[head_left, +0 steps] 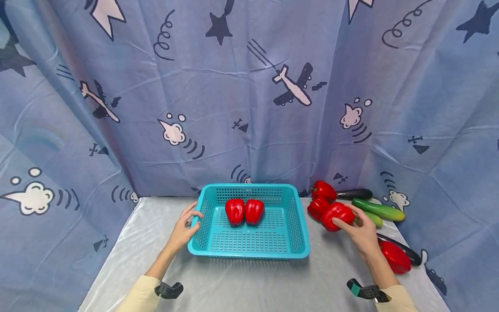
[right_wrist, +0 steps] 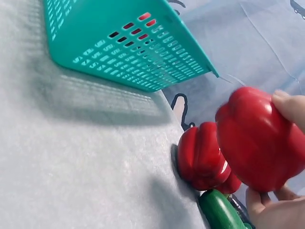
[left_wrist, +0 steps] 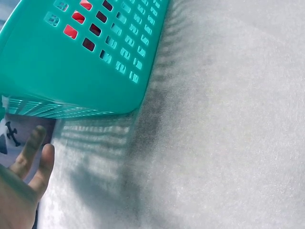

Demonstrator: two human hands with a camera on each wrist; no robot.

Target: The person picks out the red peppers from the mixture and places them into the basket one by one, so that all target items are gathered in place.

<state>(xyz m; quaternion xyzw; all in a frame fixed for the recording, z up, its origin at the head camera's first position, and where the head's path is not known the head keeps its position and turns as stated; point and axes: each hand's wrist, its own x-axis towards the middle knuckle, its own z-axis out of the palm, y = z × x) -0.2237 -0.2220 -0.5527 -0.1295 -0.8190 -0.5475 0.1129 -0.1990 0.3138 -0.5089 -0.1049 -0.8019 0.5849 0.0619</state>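
Note:
My right hand [head_left: 362, 234] grips a red bell pepper [head_left: 337, 216] between thumb and fingers, right of the basket. The right wrist view shows this pepper [right_wrist: 259, 138] raised, with the thumb on its upper side and fingertips underneath. At the left rim of the turquoise plastic basket [head_left: 249, 255], my left hand [head_left: 184, 227] has its thumb and fingers spread apart, fingertips overlapping the rim. In the left wrist view two fingers [left_wrist: 43, 167] extend beside the basket wall. Two red bell peppers [head_left: 235, 212] lie side by side inside the basket.
Behind the held pepper are more red bell peppers [head_left: 323, 190]. A dark eggplant [head_left: 354, 194] and green cucumbers [head_left: 378, 209] lie at the far right. Near the right forearm sits another red pepper [head_left: 395, 258] by a second eggplant [head_left: 411, 255]. A blue patterned curtain [head_left: 234, 108] hangs behind the table.

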